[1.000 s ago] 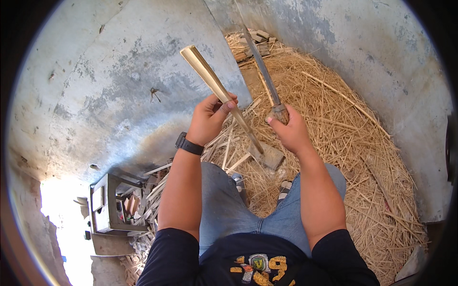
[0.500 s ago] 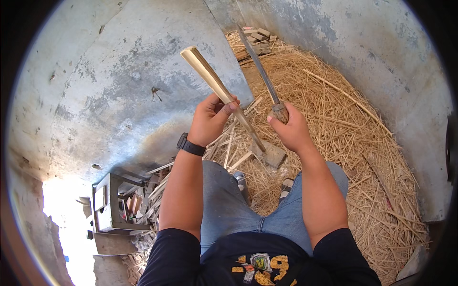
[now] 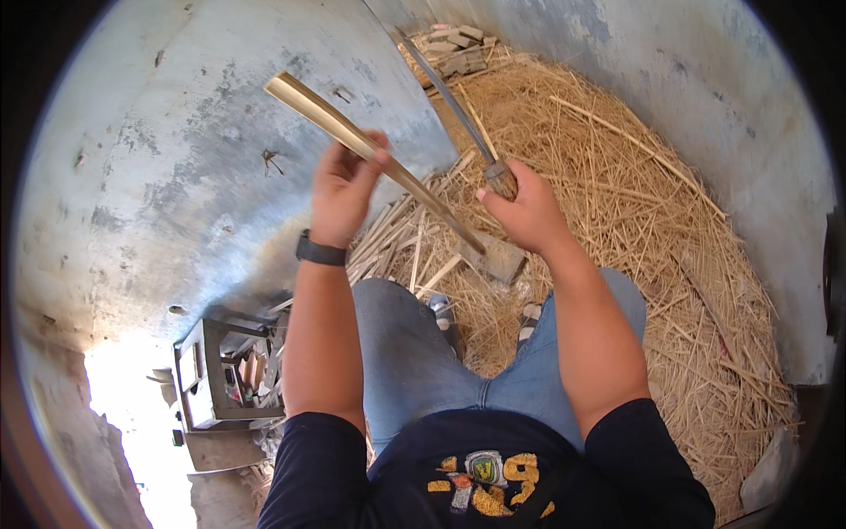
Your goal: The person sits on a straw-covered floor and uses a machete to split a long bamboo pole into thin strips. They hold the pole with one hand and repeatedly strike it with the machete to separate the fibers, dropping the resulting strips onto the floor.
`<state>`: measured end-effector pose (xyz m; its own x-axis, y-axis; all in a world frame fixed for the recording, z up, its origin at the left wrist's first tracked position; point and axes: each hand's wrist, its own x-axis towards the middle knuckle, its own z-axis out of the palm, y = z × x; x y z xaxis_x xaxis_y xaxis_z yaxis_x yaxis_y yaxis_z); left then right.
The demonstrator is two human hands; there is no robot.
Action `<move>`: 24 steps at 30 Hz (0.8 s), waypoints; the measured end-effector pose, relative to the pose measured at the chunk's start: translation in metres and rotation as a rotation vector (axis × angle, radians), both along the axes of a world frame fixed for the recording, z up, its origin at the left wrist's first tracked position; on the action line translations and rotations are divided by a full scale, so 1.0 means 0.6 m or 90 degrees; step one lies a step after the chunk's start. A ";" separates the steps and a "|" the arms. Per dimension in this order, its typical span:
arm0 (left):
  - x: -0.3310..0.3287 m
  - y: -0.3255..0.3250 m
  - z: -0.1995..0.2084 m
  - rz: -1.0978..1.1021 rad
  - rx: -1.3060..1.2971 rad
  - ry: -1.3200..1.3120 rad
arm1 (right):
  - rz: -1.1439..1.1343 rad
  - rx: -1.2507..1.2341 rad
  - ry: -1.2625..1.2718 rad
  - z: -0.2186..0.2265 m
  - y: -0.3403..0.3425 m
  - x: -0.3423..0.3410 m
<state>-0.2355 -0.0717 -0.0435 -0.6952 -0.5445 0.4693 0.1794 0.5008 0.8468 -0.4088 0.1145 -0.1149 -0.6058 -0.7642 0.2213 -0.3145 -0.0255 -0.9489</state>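
My left hand [image 3: 342, 196], with a dark watch on its wrist, is closed around the middle of a split bamboo strip [image 3: 414, 187]. The strip leans with its upper end up to the left, hollow pale side showing. Its lower tip meets a flat greyish block [image 3: 504, 262] on the ground between my feet. In my right hand [image 3: 533, 216] is the wooden handle of a long, narrow-bladed knife [image 3: 451, 101]. The blade points up and away to the left, apart from the bamboo.
Bamboo shavings [image 3: 608, 229] cover the ground ahead and to the right. Split strips [image 3: 383, 242] lie along the left wall [image 3: 203, 132]. A wooden frame [image 3: 216, 375] with scraps stands lower left. Small blocks [image 3: 463, 44] are stacked in the far corner.
My left hand has moved left and slightly up, tilting the bamboo strip further over to the left. My right hand and the knife have shifted a little left and up.
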 end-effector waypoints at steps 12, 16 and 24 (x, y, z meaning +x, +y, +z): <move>0.009 0.023 0.142 0.012 0.079 0.252 | 0.103 0.028 0.013 -0.015 -0.008 0.010; 0.018 0.019 0.142 0.058 0.064 0.267 | 0.137 0.093 0.033 -0.016 -0.009 0.019; 0.029 0.009 0.150 -0.092 0.208 0.319 | 0.130 0.087 0.052 -0.045 -0.021 0.028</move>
